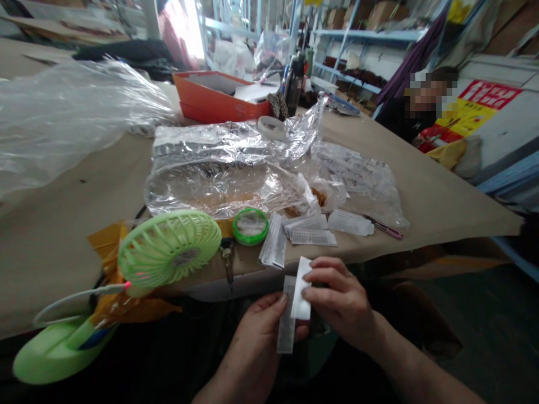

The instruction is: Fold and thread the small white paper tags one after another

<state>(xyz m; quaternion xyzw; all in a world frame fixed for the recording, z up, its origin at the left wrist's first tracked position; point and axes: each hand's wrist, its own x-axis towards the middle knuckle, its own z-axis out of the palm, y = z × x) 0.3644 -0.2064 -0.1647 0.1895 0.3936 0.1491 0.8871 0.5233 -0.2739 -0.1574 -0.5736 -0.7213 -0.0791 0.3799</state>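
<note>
My left hand (265,322) is closed on a narrow greyish paper label (286,334), its thumb pressed on the label's face. In my right hand (337,292) is a white label (300,294), pinched by the fingers and overlapping the other one. Both hands are in front of the table's near edge. Just beyond them on the table lie several printed labels: a thick stack (274,241), a few fanned pieces (314,235) and another bundle (350,223). Whether either hand holds more than one label I cannot tell.
A green fan (170,249) stands at the left edge, beside a green round tin (250,226) and a small metal tool (228,258). Clear plastic bags (219,179), a tape roll (272,128), an orange box (219,109) and a pen (385,227) lie farther back. A person (415,106) sits at right.
</note>
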